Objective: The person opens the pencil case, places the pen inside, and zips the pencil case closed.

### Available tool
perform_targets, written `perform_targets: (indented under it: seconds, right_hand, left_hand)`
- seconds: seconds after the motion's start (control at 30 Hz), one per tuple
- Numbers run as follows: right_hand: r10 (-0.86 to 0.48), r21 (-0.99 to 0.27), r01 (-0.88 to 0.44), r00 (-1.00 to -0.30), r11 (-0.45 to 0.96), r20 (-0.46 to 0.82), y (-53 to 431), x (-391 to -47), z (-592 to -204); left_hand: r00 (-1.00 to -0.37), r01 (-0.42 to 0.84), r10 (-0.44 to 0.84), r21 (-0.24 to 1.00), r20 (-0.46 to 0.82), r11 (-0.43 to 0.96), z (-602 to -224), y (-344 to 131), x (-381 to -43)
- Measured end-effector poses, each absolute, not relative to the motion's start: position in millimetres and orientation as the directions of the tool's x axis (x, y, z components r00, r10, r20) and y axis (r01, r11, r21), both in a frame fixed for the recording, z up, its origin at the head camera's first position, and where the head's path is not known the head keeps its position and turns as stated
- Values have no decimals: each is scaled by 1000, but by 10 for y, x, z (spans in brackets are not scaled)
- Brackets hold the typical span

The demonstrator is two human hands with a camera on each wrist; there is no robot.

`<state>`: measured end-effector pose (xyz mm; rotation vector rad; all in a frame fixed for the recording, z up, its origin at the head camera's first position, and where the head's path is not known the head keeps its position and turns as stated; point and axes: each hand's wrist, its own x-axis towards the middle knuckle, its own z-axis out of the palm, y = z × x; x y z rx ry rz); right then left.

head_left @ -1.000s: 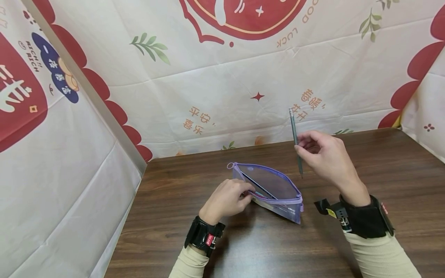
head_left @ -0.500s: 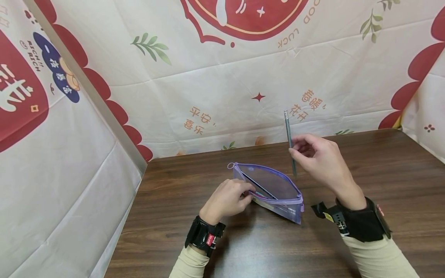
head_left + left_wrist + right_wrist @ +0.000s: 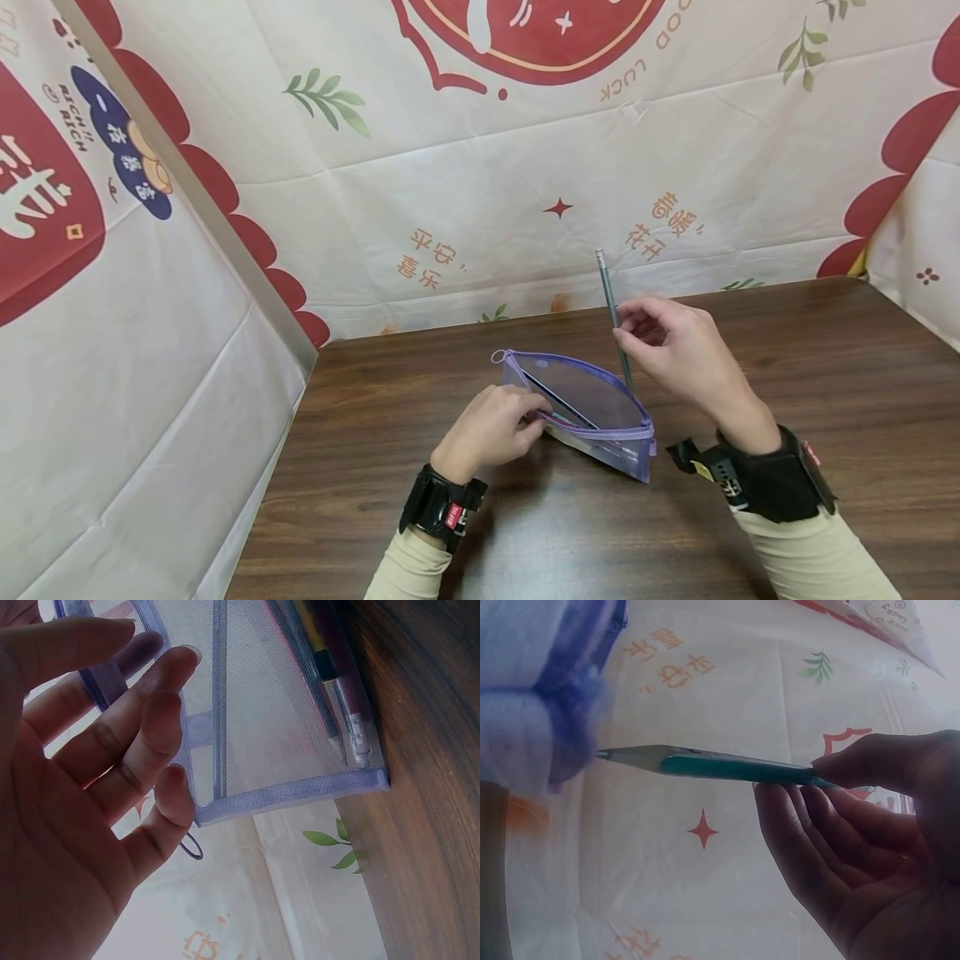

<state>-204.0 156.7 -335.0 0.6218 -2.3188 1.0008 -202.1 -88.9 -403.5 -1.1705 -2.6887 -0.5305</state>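
A purple mesh pencil case (image 3: 600, 385) with its zipper undone stands on the table, its mouth spread. My left hand (image 3: 486, 427) pinches the near zipper edge; in the left wrist view one fingertip shows through the mesh. Several pencils or pens (image 3: 330, 682) lie along the bottom inside, and one dark slim stick (image 3: 558, 400) leans diagonally across the opening. Between thumb and fingertips, my right hand (image 3: 686, 350) holds a green pencil (image 3: 608, 292), point down and nearly upright. Its sharpened tip is right at the case's purple edge in the right wrist view.
The case rests on a dark wood-grain table (image 3: 352, 500). Behind the table hangs a white printed cloth (image 3: 480, 183), and another cloth panel (image 3: 165, 358) stands along the left side. Black straps with cameras sit on both wrists.
My right hand has moved left and slightly down with the pencil, bringing its tip to the far rim of the pencil case. My left hand and the case stay in place.
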Motion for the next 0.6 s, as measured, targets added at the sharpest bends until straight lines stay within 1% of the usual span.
perform_targets:
  seconds: [0.27, 0.6]
  right_hand:
    - [-234, -527, -590, -771, 611, 592, 1526, -2049, -3368]
    - [-303, -505, -592, -784, 628, 542, 1484, -2081, -3434]
  left_hand:
    - [-683, 730, 675, 257, 280, 633, -4034, -885, -2024]
    - [-687, 726, 672, 269, 275, 633, -4027, -888, -2025]
